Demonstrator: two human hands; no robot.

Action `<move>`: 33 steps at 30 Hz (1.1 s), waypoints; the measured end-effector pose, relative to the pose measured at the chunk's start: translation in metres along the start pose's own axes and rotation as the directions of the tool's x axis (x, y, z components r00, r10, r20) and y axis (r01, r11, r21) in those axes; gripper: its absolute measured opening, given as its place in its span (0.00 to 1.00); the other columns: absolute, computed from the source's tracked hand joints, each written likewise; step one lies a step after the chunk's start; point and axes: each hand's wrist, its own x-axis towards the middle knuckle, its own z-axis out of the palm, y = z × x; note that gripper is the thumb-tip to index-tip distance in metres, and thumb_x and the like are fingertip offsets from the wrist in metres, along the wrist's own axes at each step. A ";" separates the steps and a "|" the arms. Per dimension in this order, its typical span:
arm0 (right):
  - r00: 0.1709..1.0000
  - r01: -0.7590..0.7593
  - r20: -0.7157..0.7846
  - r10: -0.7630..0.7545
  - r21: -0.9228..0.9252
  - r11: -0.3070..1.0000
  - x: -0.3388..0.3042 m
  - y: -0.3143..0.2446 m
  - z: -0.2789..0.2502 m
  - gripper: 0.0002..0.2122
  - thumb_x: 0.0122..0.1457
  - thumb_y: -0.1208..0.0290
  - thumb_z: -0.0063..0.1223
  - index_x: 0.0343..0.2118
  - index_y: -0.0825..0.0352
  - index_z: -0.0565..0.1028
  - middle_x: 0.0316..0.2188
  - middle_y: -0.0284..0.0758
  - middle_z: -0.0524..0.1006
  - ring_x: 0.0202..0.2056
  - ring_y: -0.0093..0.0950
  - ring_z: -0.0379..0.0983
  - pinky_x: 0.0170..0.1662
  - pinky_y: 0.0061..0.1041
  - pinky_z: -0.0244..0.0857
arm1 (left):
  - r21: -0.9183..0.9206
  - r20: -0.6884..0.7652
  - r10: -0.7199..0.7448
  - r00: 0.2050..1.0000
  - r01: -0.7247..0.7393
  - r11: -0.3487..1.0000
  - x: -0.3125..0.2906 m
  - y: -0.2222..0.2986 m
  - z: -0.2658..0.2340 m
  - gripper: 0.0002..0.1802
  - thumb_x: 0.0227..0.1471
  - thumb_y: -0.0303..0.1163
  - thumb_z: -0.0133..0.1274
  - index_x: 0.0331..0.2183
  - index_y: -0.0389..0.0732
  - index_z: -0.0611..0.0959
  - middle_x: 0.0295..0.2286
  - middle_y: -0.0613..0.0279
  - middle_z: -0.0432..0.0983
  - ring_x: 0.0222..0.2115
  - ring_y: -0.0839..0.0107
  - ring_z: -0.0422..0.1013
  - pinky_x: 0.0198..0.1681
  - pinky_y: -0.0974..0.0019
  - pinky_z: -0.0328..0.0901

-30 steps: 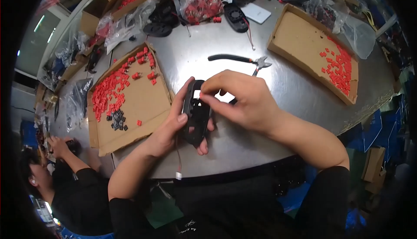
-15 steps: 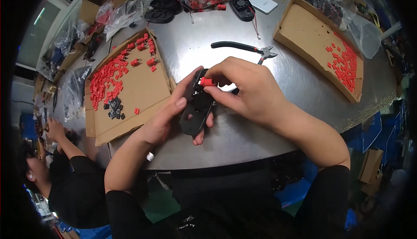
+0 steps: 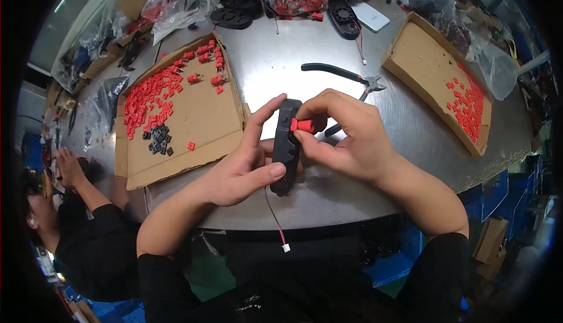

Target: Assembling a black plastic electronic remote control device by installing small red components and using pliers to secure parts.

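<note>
Housing [image 3: 285, 147]: held above the tabletop [image 3: 267, 68]; just turned on edge, hiding its open face.
Red part [image 3: 304, 126]: at the housing's side; that turn leaves its seating unclear.
Right hand [image 3: 356, 140]: pinching the red part.
Left hand [image 3: 245, 169]: gripping the housing.
Pliers [image 3: 331, 70]: beyond, on the tabletop.

Black is seen on housing [image 3: 284, 154], red on cylindrical part [image 3: 304, 126], white on plug [image 3: 286, 248], brown on left cardboard tray [image 3: 208, 120].
</note>
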 end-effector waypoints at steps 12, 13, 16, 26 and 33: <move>0.857 -0.479 0.151 0.493 0.587 0.653 -0.001 -0.010 0.003 0.09 0.63 0.75 0.60 0.42 0.69 0.73 0.36 0.31 0.78 0.38 0.18 0.76 0.42 0.19 0.72 | 0.335 0.014 0.330 0.944 -0.316 0.888 -0.002 -0.008 0.004 0.58 0.61 0.24 0.57 0.71 0.55 0.31 0.54 0.43 0.69 0.51 0.59 0.75 0.54 0.54 0.71; 0.852 -0.489 0.168 0.497 0.597 0.636 -0.002 -0.010 0.003 0.08 0.63 0.75 0.60 0.42 0.69 0.73 0.36 0.31 0.78 0.38 0.17 0.76 0.41 0.19 0.72 | 0.300 0.005 0.327 0.945 -0.314 0.901 -0.002 -0.011 0.004 0.59 0.59 0.23 0.59 0.71 0.54 0.33 0.56 0.42 0.68 0.52 0.59 0.75 0.54 0.55 0.72; 0.843 -0.504 0.196 0.501 0.614 0.608 -0.003 -0.013 0.000 0.08 0.63 0.75 0.60 0.42 0.68 0.73 0.36 0.30 0.78 0.38 0.17 0.76 0.41 0.19 0.72 | 0.435 0.019 0.381 0.924 -0.351 0.829 -0.001 -0.011 0.004 0.58 0.59 0.23 0.59 0.71 0.53 0.34 0.56 0.42 0.68 0.52 0.59 0.74 0.53 0.56 0.72; 0.817 -0.517 0.216 0.535 0.684 0.514 -0.007 -0.015 0.009 0.08 0.63 0.77 0.58 0.43 0.68 0.72 0.37 0.29 0.76 0.39 0.16 0.74 0.45 0.19 0.69 | 0.397 0.031 0.388 0.921 -0.367 0.841 -0.002 -0.013 0.001 0.58 0.58 0.23 0.61 0.71 0.51 0.37 0.56 0.43 0.69 0.49 0.60 0.77 0.51 0.59 0.73; 0.872 -0.471 0.218 0.438 0.618 0.630 -0.012 -0.007 0.011 0.08 0.62 0.77 0.60 0.43 0.67 0.75 0.37 0.28 0.76 0.40 0.15 0.72 0.45 0.17 0.67 | 0.430 -0.043 0.361 0.932 -0.309 0.848 -0.009 -0.015 0.000 0.56 0.56 0.27 0.64 0.71 0.46 0.43 0.54 0.46 0.71 0.43 0.63 0.79 0.47 0.61 0.73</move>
